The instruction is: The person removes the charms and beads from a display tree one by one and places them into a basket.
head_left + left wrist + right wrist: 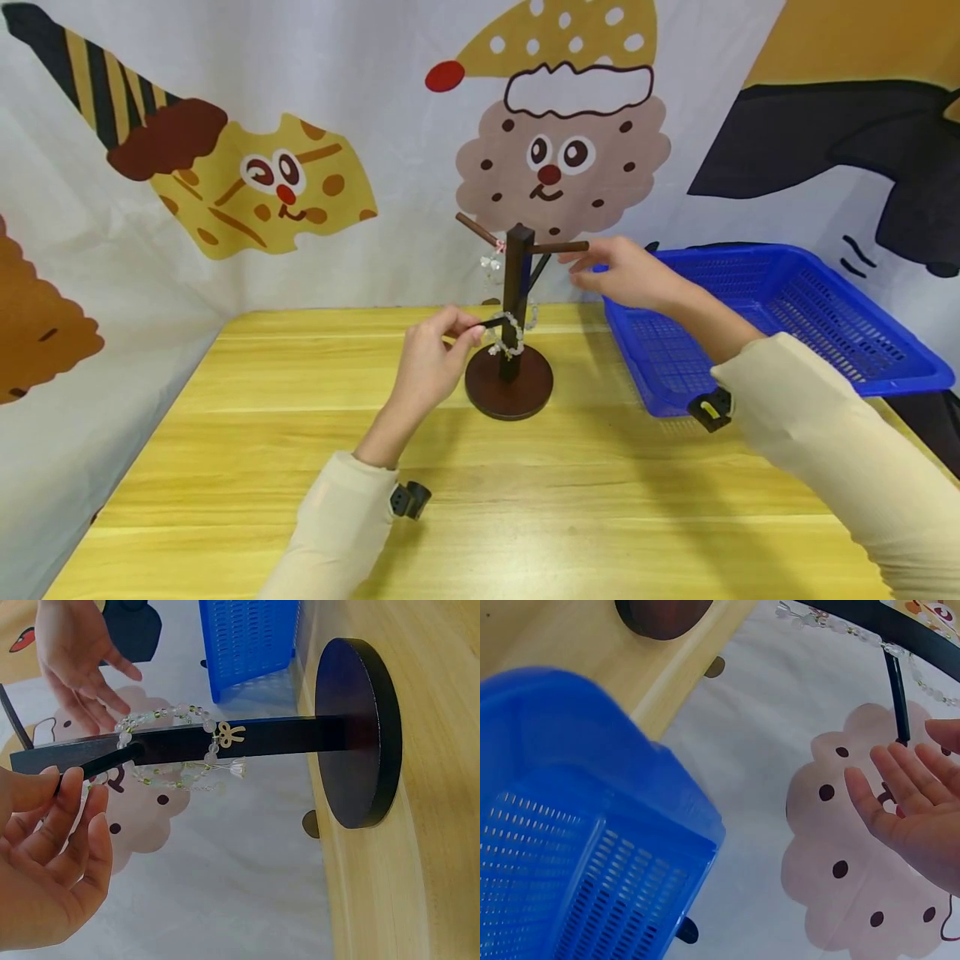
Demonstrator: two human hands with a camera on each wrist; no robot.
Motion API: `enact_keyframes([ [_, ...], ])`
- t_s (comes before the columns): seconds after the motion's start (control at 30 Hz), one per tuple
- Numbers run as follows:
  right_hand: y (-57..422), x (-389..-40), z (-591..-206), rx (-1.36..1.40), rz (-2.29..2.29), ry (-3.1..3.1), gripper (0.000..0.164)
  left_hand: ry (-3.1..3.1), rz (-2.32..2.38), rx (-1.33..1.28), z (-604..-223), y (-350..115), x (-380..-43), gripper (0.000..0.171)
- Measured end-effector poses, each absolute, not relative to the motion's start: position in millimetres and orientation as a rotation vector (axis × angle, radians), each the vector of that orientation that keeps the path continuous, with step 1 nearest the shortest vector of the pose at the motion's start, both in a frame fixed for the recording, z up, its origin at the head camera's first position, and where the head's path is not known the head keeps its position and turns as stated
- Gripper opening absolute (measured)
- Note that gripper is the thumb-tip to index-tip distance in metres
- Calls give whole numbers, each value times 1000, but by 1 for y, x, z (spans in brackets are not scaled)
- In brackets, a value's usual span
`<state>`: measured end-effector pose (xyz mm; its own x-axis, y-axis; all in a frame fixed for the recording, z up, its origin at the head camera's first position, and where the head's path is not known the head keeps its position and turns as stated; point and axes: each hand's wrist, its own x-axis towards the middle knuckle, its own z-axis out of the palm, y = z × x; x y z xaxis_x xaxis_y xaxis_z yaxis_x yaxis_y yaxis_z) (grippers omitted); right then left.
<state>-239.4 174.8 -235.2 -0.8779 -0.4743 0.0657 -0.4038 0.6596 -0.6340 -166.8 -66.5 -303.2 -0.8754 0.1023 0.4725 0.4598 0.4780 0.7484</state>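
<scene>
A dark wooden jewelry stand (pixel 516 283) with a round base (pixel 510 400) and several pegs stands upright on the table. My left hand (pixel 431 358) pinches the end of the front peg (pixel 109 762) between thumb and fingers. From that peg hangs a clear beaded bracelet (pixel 213 726) with a bow charm (pixel 231 735) and a pale flower-like charm (pixel 238 768). Another beaded bracelet (pixel 491 262) hangs on the left peg, and part of a further one (pixel 533 315) shows behind the post. My right hand (pixel 630 271), fingers loosely extended and holding nothing, hovers near the right peg's tip.
A blue plastic basket (pixel 637 367) sits right of the stand, beneath my right forearm. Behind the wooden table (pixel 570 517) hangs a white cloth (pixel 405 100) printed with cartoon food. Each wrist wears a small black camera.
</scene>
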Motion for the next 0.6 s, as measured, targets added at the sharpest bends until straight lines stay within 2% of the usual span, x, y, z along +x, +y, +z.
enact_keyframes([
  [0.17, 167, -245, -235, -737, -1038, 2741, 45, -2368, -1363, -464, -303, -66, -167, 5],
  [0.6, 167, -245, -237, -688, -1030, 2741, 48, -2352, -1292, -459, -302, -65, -165, 5],
])
